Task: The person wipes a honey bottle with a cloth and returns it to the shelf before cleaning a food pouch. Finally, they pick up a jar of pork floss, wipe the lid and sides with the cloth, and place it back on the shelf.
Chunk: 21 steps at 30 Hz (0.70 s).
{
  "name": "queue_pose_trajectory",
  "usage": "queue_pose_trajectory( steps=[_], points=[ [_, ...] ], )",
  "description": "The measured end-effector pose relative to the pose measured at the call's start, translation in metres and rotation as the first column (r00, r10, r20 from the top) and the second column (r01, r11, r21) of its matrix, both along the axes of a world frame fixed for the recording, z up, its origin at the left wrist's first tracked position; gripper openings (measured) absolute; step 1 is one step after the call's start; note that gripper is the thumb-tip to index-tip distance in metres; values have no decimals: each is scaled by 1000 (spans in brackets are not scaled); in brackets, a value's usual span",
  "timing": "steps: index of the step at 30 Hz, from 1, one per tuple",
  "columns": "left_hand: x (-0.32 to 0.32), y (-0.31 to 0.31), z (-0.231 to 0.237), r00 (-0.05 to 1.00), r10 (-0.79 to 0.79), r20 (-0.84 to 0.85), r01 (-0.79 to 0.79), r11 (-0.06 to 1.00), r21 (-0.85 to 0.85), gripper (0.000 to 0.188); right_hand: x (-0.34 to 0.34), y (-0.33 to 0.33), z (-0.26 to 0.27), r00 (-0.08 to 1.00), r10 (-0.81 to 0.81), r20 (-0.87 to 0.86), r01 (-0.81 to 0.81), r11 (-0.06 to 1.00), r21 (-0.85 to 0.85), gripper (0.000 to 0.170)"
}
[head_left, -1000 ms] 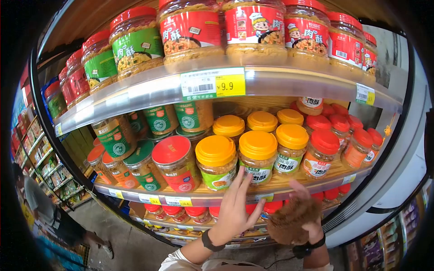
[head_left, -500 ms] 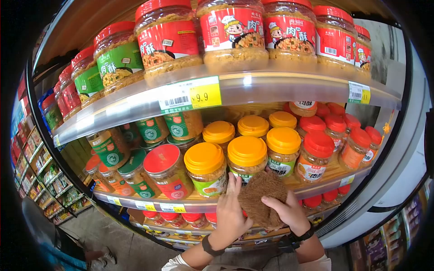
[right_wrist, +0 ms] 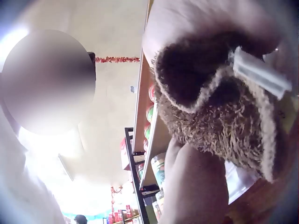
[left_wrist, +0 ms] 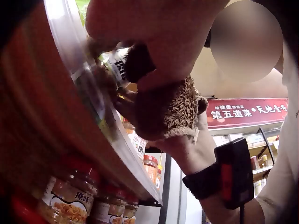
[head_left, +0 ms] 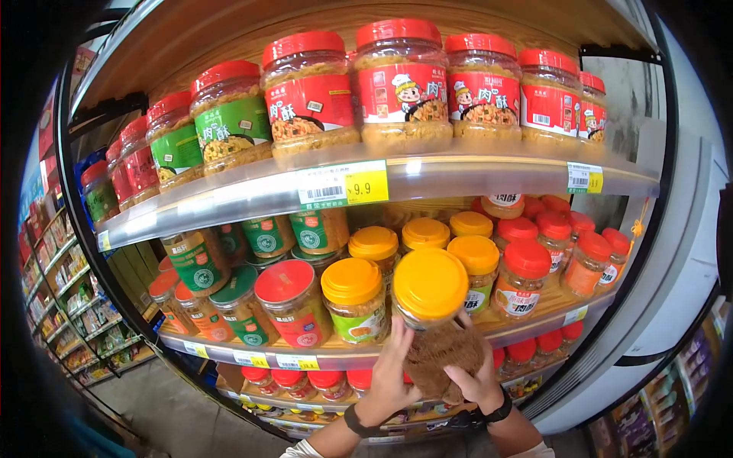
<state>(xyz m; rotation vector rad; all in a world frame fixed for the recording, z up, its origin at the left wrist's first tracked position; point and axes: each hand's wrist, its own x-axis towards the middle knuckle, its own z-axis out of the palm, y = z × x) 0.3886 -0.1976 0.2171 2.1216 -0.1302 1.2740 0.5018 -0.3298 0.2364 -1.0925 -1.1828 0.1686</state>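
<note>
A yellow-lidded jar (head_left: 430, 284) is raised off the middle shelf and tilted in the head view, its lid toward the camera. My left hand (head_left: 388, 374) grips its left side low down. The right hand (head_left: 477, 378) holds a brown fluffy cloth (head_left: 441, 359) against the jar's lower part, thumb on the cloth; the cloth hides most of the label. In the left wrist view, the cloth (left_wrist: 180, 109) lies below part of the jar's white label (left_wrist: 117, 65). The right wrist view shows the folded cloth (right_wrist: 210, 126) with a white tag under the right hand.
Other yellow-lidded jars (head_left: 353, 294) and red-lidded jars (head_left: 525, 275) stand close around on the middle shelf. Above juts the upper shelf's clear edge (head_left: 252, 195) with a price tag (head_left: 343, 185). More red-lidded jars (head_left: 328, 382) sit below.
The jar has come up off the shelf, tilted, with my left hand now gripping it. My right hand brought the cloth in from the right. The view has tipped upward, and the person at left is gone.
</note>
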Motion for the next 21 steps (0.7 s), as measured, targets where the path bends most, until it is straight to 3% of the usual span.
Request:
queue_pose_trajectory(
  steps=[2, 4, 5, 7, 10, 12, 13, 14, 15, 16, 17, 18, 19, 21],
  points=[
    [-3, 2, 0, 999, -19, 29, 19, 999, 28, 81, -2, -5, -14, 998, -7, -65, 8, 1000, 17, 81],
    [-4, 6, -3, 982, 17, 186, -69, 959, 276, 68, -1, -11, -34, 999, 32, 9, -33, 984, 174, 71],
    [-5, 10, -6, 982, 17, 186, -69, 959, 275, 68, -5, -14, -48, 999, 32, 9, -33, 984, 172, 71],
    [-10, 19, -12, 935, -84, 345, -61, 919, 389, 58, -16, -18, -67, 928, 221, -299, -160, 963, 215, 59],
    [-21, 29, -12, 893, -212, 397, 32, 909, 415, 55, -31, -22, -62, 900, 252, -355, -188, 961, 205, 57],
    [-26, 29, -18, 879, -212, 426, 55, 934, 353, 55, -47, -22, -49, 869, 284, -406, -218, 955, 200, 54],
    [-31, 29, -22, 937, 136, 321, -250, 903, 349, 60, -54, -22, -46, 851, 300, -432, -235, 952, 198, 52],
    [-37, 30, -26, 851, 480, 210, -524, 763, 379, 65, -59, -21, -45, 831, 317, -456, -255, 947, 193, 51],
    [-39, 36, -34, 850, 488, 199, -526, 763, 375, 65, -61, -15, -69, 905, 224, -363, -163, 968, 189, 54],
    [-37, 51, -49, 962, 273, -17, -271, 958, 94, 69, -62, -15, -67, 900, 228, -370, -170, 968, 183, 54],
    [-37, 65, -64, 990, -17, -140, -19, 967, -252, 73, -62, -15, -63, 960, 130, -247, -115, 990, 76, 55],
    [-42, 70, -69, 935, -323, -144, 181, 788, -588, 77, -64, -15, -61, 993, 45, -108, -48, 999, -22, 56],
    [-46, 66, -75, 928, -372, -10, 308, 783, -540, 85, -68, -13, -63, 972, 49, -228, -64, 996, -61, 59],
    [-63, 65, -67, 922, -384, -47, 304, 793, -528, 89, -77, -10, -55, 982, 76, -176, -89, 994, -66, 60]
  ],
)
